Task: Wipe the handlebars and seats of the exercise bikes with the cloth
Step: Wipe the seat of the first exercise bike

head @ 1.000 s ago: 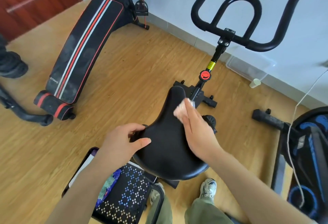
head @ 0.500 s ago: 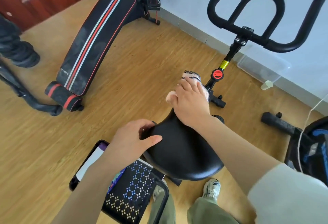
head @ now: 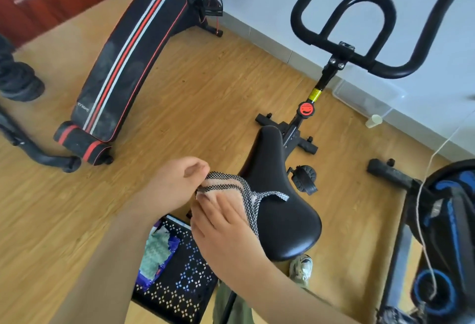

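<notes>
The black bike seat (head: 280, 203) fills the middle of the view, its narrow nose pointing away from me. A pink cloth with a black-and-white mesh edge (head: 231, 190) lies over the seat's left rear side. My left hand (head: 172, 187) pinches the cloth's left end. My right hand (head: 223, 223) lies flat on the cloth from below and presses it against the seat. Black looped handlebars (head: 344, 23) rise beyond the seat on a post with a red knob (head: 305, 110).
A black sit-up bench with red and white stripes (head: 123, 66) lies on the wood floor to the left. A black perforated basket (head: 180, 280) holding packets stands under my arms. A second bike with blue trim (head: 442, 241) stands at the right, a clear tub (head: 367, 97) by the wall.
My right hand has come back from the seat's nose to its left rear with the cloth. My left hand has let go of the seat's edge and taken the cloth's end.
</notes>
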